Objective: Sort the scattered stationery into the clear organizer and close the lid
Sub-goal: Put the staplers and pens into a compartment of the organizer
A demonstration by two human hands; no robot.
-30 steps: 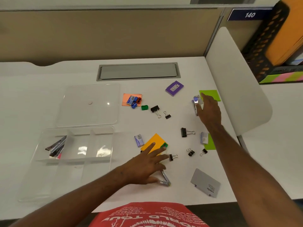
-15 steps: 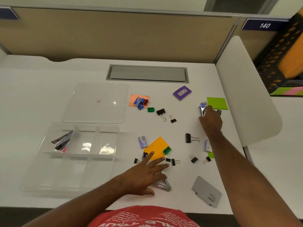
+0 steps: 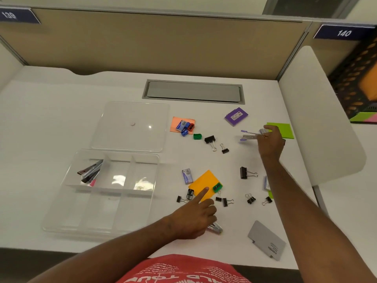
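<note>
The clear organizer (image 3: 61,217) sits open at the left of the white desk, with dark staplers (image 3: 90,170) in its back-left compartment. Its flat clear lid (image 3: 130,127) lies behind it. My right hand (image 3: 270,142) grips a purple-tipped silver stapler (image 3: 250,134) and holds it lifted above the desk by the green sticky pad (image 3: 283,130). My left hand (image 3: 195,217) grips another silver stapler (image 3: 216,228) near the front edge, index finger stretched over the orange sticky pad (image 3: 204,183). Several black binder clips (image 3: 245,172) and small sharpeners (image 3: 197,136) lie scattered.
A purple box (image 3: 236,116), a salmon note with small blue and red items (image 3: 184,125), a staple box (image 3: 187,176) and a grey card holder (image 3: 267,240) lie about. A grey cable hatch (image 3: 193,91) is set at the back. A white panel (image 3: 318,111) bounds the right.
My right hand has closed on the purple-tipped stapler and lifted it leftward off the desk. My left hand has curled onto the near stapler, with only the index finger left extended.
</note>
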